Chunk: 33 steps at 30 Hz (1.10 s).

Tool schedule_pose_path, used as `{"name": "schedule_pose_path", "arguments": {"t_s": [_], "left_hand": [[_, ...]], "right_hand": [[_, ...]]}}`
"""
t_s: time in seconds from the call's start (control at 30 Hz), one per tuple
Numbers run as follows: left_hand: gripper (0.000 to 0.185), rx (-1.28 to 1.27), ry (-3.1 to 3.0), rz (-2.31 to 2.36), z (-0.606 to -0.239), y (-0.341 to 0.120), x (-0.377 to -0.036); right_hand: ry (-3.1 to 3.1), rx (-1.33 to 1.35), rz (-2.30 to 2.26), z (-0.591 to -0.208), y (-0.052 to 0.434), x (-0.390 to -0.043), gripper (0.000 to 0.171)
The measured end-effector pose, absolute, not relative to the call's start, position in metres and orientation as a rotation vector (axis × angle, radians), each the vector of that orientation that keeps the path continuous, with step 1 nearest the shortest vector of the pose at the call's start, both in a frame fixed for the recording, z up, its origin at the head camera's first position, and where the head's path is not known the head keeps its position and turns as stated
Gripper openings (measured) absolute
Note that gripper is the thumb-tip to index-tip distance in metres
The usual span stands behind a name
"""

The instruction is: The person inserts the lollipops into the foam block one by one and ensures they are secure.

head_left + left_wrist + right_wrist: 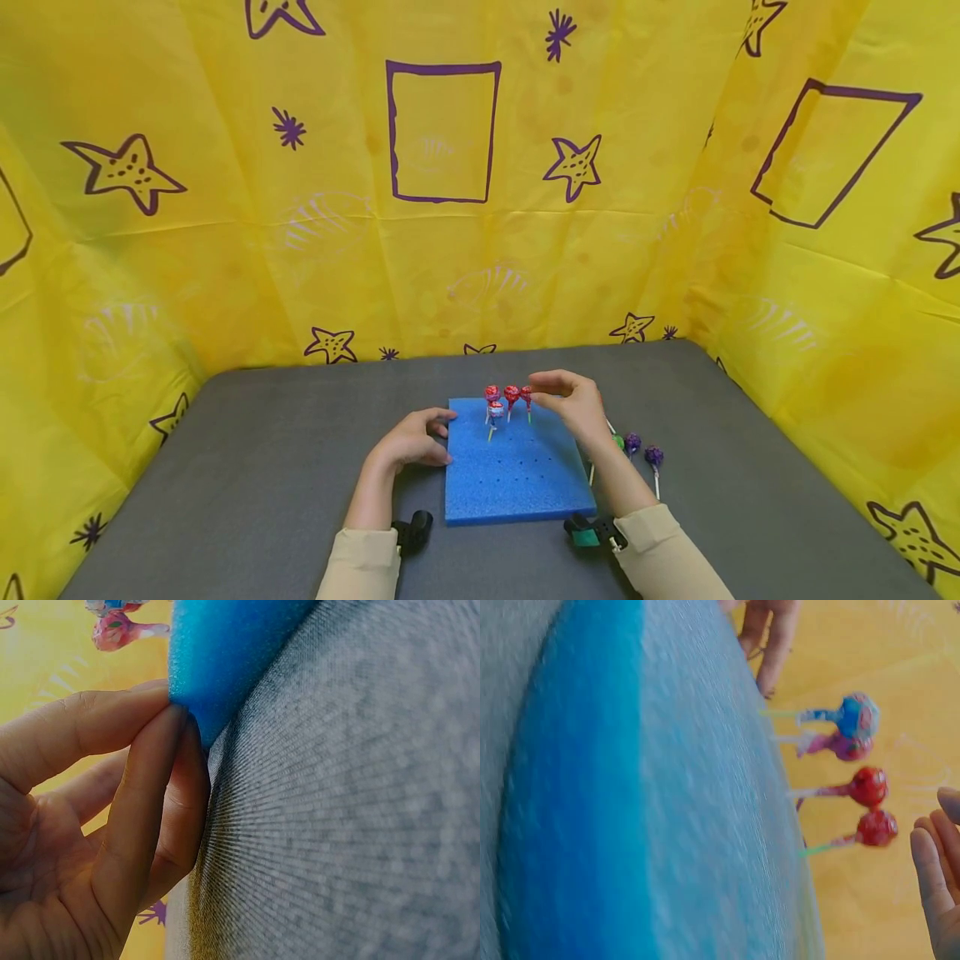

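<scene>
The fingers point(150, 772) of the left hand point(411, 440) were curled against the left edge of the blue foam block point(517, 467), their tips touching its corner where it met the desk point(262, 467); the left wrist view showed the thumb lying along the top of that edge, so the hand held the block rather than lying slack. The right hand point(573, 404) hovered above the far right part of the block, its fingers point(934, 862) bent downward and loosely parted. In the right wrist view they stood just beside the nearest red lollipop point(874, 827) without closing on it; whether they touched it could not be told from the head view.

Four lollipops stood upright in the block's far row: two red ones, the second point(868, 786) just beside the first, then a pink one point(846, 745) and a blue one point(857, 715). The block lay flat at the middle of the grey desk. Loose lollipops point(643, 450), purple and green, lay on the desk to the block's right, near the right forearm. A yellow backdrop point(225, 250) with purple stars enclosed the desk on three sides.
</scene>
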<state>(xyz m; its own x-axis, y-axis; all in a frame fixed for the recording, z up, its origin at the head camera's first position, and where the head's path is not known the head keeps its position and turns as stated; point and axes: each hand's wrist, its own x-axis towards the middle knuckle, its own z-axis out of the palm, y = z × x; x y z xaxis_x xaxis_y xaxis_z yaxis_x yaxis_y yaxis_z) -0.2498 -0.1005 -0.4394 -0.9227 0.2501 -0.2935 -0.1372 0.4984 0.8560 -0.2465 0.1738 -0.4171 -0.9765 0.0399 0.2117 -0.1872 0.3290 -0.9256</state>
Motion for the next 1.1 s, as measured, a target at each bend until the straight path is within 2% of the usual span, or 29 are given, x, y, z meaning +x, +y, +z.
{"name": "schedule_pose_path", "arguments": {"t_s": [0.2, 0.67, 1.1], "left_hand": [[0.067, 0.089, 2.367, 1.405, -0.439, -0.101, -0.25], [0.067, 0.078, 2.346, 1.424, -0.438, -0.1, -0.25], [0.067, 0.084, 2.36, 1.41, -0.439, -0.101, -0.25]], "right_hand": [[-2.368, 0.101, 1.731, -0.417, 0.191, -0.248, 0.03], [-2.407, -0.161, 1.576, -0.41, 0.223, -0.254, 0.031], [-2.475, -0.37, 1.459, -0.425, 0.242, -0.259, 0.035]]}}
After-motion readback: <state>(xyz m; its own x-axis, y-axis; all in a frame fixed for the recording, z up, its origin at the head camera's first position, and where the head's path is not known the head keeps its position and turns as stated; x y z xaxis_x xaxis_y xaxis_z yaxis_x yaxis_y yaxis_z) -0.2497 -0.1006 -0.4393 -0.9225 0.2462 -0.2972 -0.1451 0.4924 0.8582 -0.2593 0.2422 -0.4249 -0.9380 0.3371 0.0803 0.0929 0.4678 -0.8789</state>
